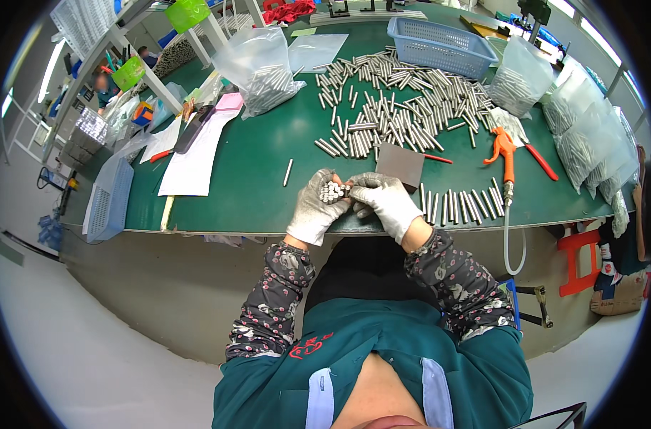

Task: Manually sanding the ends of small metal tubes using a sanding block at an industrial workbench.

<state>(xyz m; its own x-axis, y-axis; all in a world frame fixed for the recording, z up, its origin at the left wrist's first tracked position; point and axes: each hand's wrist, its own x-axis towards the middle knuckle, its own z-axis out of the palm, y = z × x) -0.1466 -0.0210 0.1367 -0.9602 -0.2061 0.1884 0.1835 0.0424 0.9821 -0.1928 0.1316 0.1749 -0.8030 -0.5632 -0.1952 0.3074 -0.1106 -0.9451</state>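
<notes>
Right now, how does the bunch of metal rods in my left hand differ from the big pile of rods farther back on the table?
The bunch of rods is gripped in the gloved left hand, packed tight and parallel, ends facing the camera. The pile of rods lies loose on the green table, scattered at many angles and spread wide. The pile holds far more. Both look like short silver metal rods.

Open green worktop [254, 179] left of the hands; loose metal pins [390, 100] crowd the far side, air gun [505, 154] blocks right.
</notes>
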